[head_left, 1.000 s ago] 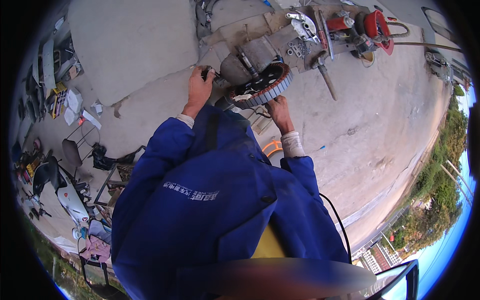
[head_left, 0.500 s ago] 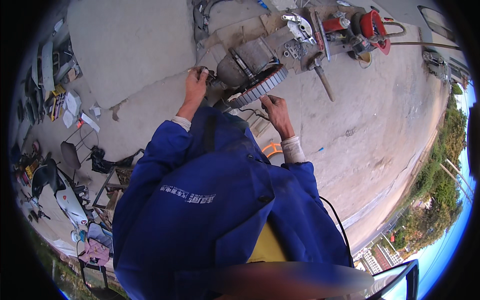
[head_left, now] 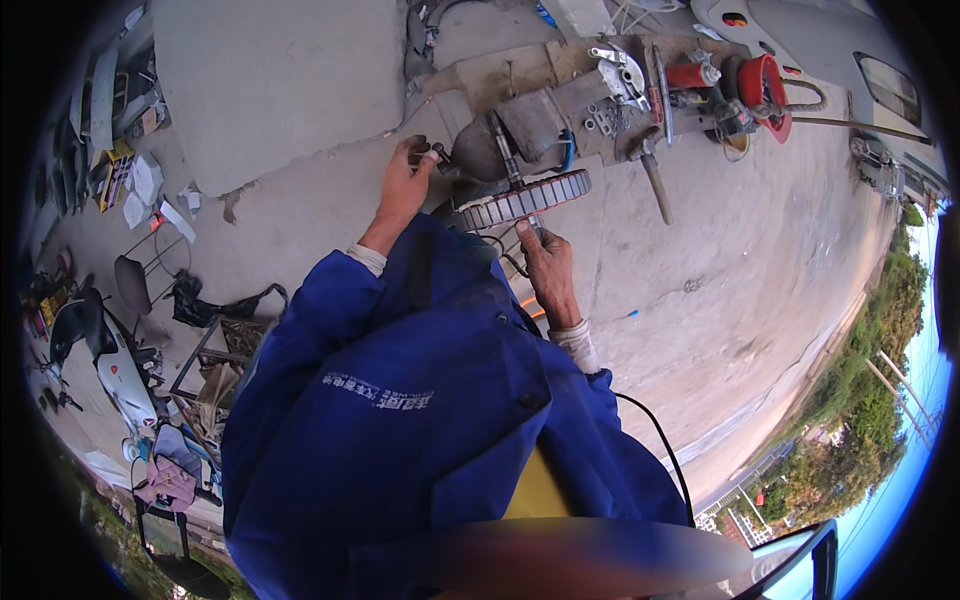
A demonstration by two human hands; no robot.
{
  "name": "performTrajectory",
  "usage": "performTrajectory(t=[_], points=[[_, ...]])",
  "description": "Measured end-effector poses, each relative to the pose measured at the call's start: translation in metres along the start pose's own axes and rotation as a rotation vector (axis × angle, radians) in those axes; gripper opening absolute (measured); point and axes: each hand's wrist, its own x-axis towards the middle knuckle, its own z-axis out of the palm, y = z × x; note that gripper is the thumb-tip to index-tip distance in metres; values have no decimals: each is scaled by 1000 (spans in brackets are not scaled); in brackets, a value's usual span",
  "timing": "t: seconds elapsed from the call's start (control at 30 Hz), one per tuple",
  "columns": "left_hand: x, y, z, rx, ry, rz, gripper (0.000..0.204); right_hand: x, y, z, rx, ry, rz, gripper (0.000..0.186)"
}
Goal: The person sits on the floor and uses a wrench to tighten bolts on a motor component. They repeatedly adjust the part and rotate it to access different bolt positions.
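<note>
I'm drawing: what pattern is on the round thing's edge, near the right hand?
Its edge is grey, striped with thin darker lines; best in the head view.

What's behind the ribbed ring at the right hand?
Behind the ribbed ring, a metal rod and bulky grey metal body show. Whatever the ring covers, including the rod's near end, can't be seen.

Left hand (head_left: 405, 188) reaching forward, fingers curled; right hand (head_left: 549, 268) closer in, thumb extended forward, fingers partly hidden.
</note>
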Motion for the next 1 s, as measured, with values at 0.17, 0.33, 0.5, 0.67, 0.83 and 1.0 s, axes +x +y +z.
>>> performTrajectory(t=[0.17, 0.33, 0.5, 0.67, 0.83, 1.0], points=[[-30, 55, -22, -40, -286, 130, 53, -7, 1, 12, 47, -2, -25, 44], [-47, 79, -17, 198, -511, 439, 67, -3, 15, 22, 146, -22, 26, 39], [-54, 105, -11, 294, -569, 525, 61, -2, 14, 22, 125, -19, 34, 37], [-61, 105, -4, 385, -587, 534, 48, -9, 15, 22, 126, 4, 26, 30], [-77, 109, 3, 413, -678, 613, 49, -27, 31, 19, 123, 19, 22, 20], [-82, 112, 7, 345, -780, 638, 49, -32, 73, 21, 278, 13, -90, 16]])
